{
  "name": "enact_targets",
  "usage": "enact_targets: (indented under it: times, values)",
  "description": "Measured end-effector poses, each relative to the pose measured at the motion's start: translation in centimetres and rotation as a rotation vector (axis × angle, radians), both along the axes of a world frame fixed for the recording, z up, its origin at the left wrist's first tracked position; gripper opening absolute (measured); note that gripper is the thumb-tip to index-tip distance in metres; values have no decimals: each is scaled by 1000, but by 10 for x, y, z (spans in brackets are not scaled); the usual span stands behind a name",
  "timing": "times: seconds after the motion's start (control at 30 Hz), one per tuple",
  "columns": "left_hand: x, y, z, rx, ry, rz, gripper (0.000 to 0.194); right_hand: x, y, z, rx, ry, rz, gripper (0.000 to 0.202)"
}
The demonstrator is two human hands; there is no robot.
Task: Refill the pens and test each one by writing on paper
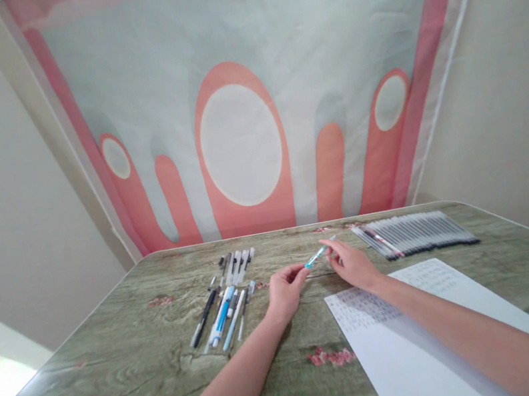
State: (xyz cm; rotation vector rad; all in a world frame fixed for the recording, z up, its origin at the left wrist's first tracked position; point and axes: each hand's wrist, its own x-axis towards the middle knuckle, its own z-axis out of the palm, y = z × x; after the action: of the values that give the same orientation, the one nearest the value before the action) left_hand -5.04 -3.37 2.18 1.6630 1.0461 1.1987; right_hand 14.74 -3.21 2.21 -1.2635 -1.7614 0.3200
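A slim, light blue pen (316, 257) with a clear part is held slanted above the table, its upper end pointing to the far right. My left hand (286, 289) is closed in a pinch on the pen's lower end. At the upper end, the fingers of my right hand (349, 265) are closed around it; the tip is partly hidden by them. Left of my left hand lie several pens (223, 316), black, blue and white. Behind those are pen caps and clear barrels (240, 264).
A neat row of clear refills with dark tips (412, 234) lies at the back right, a reddish one among them. White paper with handwriting (411, 349) lies under my right forearm. The wood-patterned table (112, 379) ends at a wall hanging (239, 141).
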Motion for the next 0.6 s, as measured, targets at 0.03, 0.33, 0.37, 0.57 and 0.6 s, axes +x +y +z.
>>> enact_targets:
  times: [0.03, 0.33, 0.37, 0.57, 0.6]
  values:
    - [2, -5, 2, 44, 37, -13, 32, 1, 1, -2, 9, -70, -18, 35]
    - [20, -45, 12, 316, 556, -332, 92, 12, 11, 9, 158, -6, -202, 30]
    - [20, -45, 12, 331, 600, -360, 91, 14, 11, 14, 170, 40, -193, 32]
    - [19, -38, 11, 327, 633, -363, 79, 40, 7, 62, 220, 340, -240, 35]
    - [19, -37, 10, 325, 632, -361, 77, 47, 6, 70, 212, 388, -254, 35]
